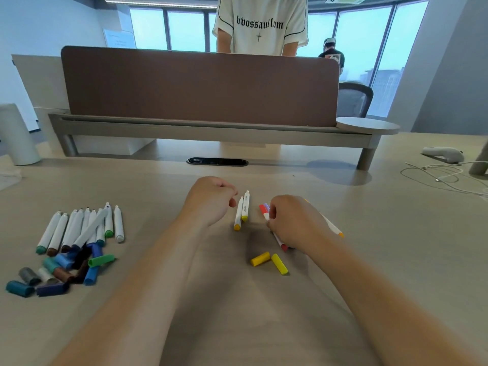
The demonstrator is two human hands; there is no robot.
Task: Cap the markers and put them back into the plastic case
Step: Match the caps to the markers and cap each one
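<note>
Two uncapped yellow markers (241,211) lie side by side at the table's middle. My left hand (211,200) hovers just left of them, fingers loosely curled, holding nothing. My right hand (293,223) grips a bunch of markers (265,211) with red and purple caps showing; more of them stick out behind it. Two loose yellow caps (269,261) lie near my right wrist. At the left lie several uncapped white markers (81,228) and a heap of loose caps (58,273) in blue, green, brown and grey. No plastic case is in view.
A brown desk divider (198,85) on a grey rail closes off the far side; a person in a white shirt stands behind it. A white controller (443,153) and a cable (446,175) lie at the right. A white cylinder (15,136) stands far left.
</note>
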